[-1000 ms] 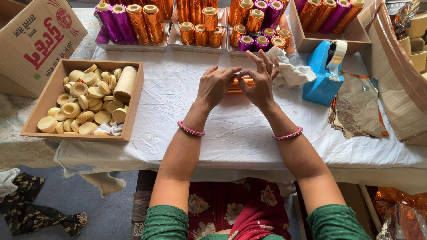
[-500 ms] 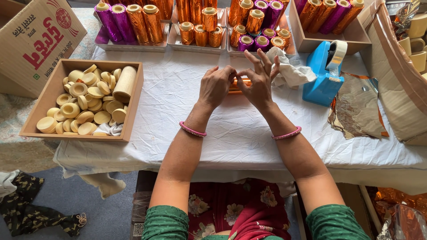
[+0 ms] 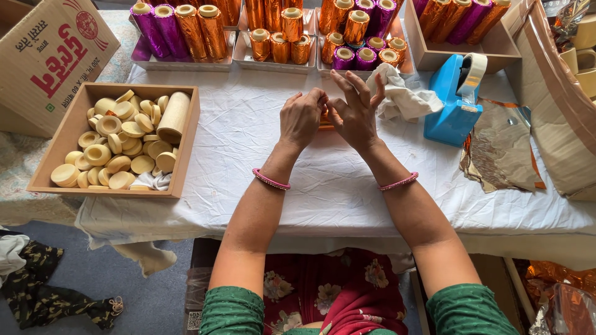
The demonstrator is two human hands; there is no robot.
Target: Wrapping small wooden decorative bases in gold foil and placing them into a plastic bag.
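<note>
My left hand and my right hand meet over the white-covered table, both closed around a small orange foil-wrapped piece that is mostly hidden between them. The left fingers are curled on it. The right thumb and forefinger pinch it while the other right fingers are spread upward. A pink bangle sits on each wrist.
A wooden box of cream round discs and a cream cylinder stands at the left. Trays of orange and purple foil rolls line the back. A white cloth, blue tape dispenser and foil sheets lie right.
Both hands have drawn slightly closer together around the orange piece; the right fingers have shifted a little. Nothing else on the table has moved.
</note>
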